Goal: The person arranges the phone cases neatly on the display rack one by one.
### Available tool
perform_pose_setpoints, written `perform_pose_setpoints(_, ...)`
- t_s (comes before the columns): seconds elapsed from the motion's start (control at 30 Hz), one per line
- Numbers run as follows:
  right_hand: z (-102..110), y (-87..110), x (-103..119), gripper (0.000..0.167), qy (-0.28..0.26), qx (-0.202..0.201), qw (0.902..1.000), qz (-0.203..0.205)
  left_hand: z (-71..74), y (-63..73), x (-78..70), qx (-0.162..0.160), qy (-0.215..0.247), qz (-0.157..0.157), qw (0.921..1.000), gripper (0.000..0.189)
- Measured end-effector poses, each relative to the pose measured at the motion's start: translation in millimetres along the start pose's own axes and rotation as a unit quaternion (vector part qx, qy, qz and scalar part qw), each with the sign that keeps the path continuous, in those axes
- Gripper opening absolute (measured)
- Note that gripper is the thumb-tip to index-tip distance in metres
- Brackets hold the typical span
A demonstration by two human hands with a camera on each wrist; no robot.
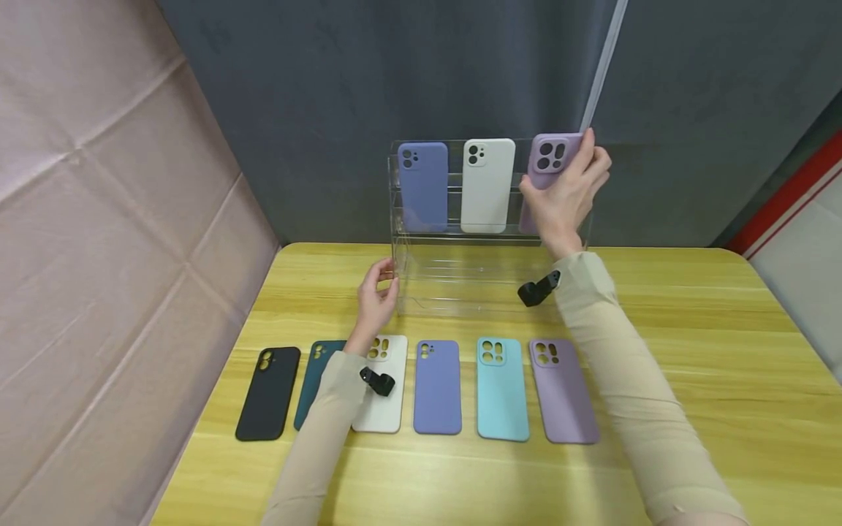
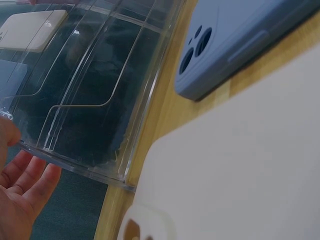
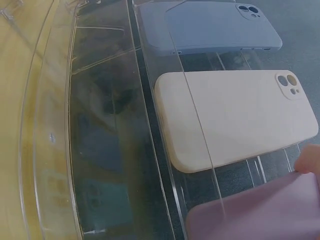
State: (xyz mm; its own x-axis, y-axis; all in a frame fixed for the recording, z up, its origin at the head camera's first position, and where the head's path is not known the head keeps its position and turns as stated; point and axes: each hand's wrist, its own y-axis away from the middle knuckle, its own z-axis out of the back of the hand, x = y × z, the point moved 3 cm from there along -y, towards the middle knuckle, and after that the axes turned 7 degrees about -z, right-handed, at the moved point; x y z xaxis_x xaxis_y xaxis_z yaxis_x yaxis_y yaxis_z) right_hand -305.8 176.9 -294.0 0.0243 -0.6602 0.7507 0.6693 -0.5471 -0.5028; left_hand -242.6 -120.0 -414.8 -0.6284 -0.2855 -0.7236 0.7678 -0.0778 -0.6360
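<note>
We grip lilac phone case (image 1: pixel 544 179) in right hand (image 1: pixel 569 191), thumb and fingers at opposite edges. Lilac phone case upright in top tier of clear acrylic rack (image 1: pixel 473 272), right end, beside white phone case (image 1: pixel 487 190); periwinkle phone case (image 1: pixel 424 191) at left end. Our left hand (image 1: pixel 376 298) pinches rack's left edge. Six-case row (image 1: pixel 437 394) on table (image 1: pixel 697 351).

Right grip (image 1: pixel 569 193) holds a purple case (image 1: pixel 545 180), left grip (image 1: pixel 377 299) seemingly holding a clear rack (image 1: pixel 473 270).

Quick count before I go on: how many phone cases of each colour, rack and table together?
Blue-violet cases: 2
White cases: 2
Light purple cases: 2
Black case: 1
Dark teal case: 1
Turquoise case: 1
Total: 9
</note>
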Motion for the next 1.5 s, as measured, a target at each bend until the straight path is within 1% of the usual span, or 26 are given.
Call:
perform_pose_setpoints(0.23,-1,2.9,-5,0.093,0.0,-0.001,1.0,0.001,0.3,-0.5,-0.1,-0.001,0.001,0.005,1.0,0.034)
perform_pose_setpoints(0.37,1,5.6,-5,0.09,-0.006,0.004,0.9999,0.012,0.2,-0.4,-0.6,-0.001,0.002,0.006,1.0,0.034)
perform_pose_setpoints(0.8,15,17.5,-12,0.089,-0.04,0.013,0.9983,0.039,0.0,-0.8,-0.4,-0.004,-0.006,-0.004,1.0,0.033)
perform_pose_setpoints(1.0,23,26.0,-14,0.086,-0.051,0.02,0.9967,0.06,-0.4,-0.3,-0.3,-0.003,-0.006,0.0,1.0,0.033)
perform_pose_setpoints(1.2,31,36.7,-18,0.086,-0.056,0.038,0.996,0.058,-0.2,0.3,0.2,-0.003,-0.011,0.002,0.9999,0.033)
perform_pose_setpoints(1.33,37,44.2,-23,0.086,-0.065,0.045,0.9943,0.073,-0.3,0.4,-0.1,-0.003,-0.011,0.003,0.9999,0.033)
perform_pose_setpoints(1.5,44,53.6,-31,0.086,-0.078,0.057,0.9929,0.071,-0.2,0.0,-0.6,-0.004,-0.012,0.002,0.9999,0.033)
